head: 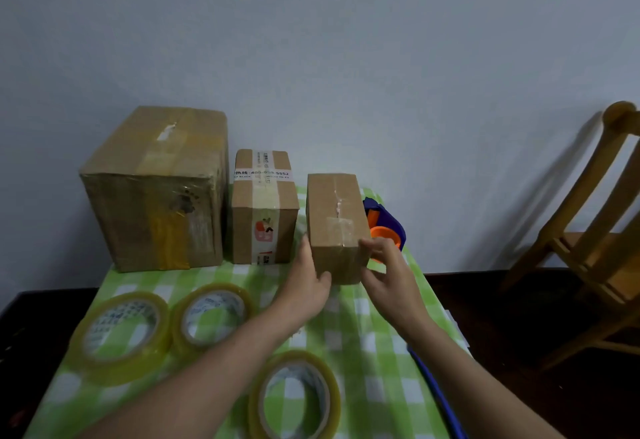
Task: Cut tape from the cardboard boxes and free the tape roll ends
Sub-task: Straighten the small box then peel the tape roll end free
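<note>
Steadying the small cardboard box [337, 230] looks like the step in hand. It stands on the green-checked surface [363, 352], right of the medium box [265, 210] and the large box [156, 189], with a purple and orange tape dispenser [388, 220] just behind it. The left hand [308, 282] lies along the box's left side with its thumb round the near corner. The right hand [388, 272] meets the right near edge with curled fingers. So the grip is two-sided, both hands clasping the box between them, and neither holds a blade.

To do this well, I would draw the box toward the bare cloth between the tape rolls [117, 371] [211, 348] [258, 400]. It should be set down flat with the taped seam [337, 203] facing up and running away from the body. One hand can then hold a side wall, low and clear of the seam, while the other fetches a cutter.

The clear patch [341, 227] over the near end of the seam looks layered, so it probably needs a shallow first pass. Pressing too hard on the walls could buckle the cardboard and close the seam gap. No cutting tool is plainly visible, and I cannot tell whether the dispenser has a usable edge.
</note>
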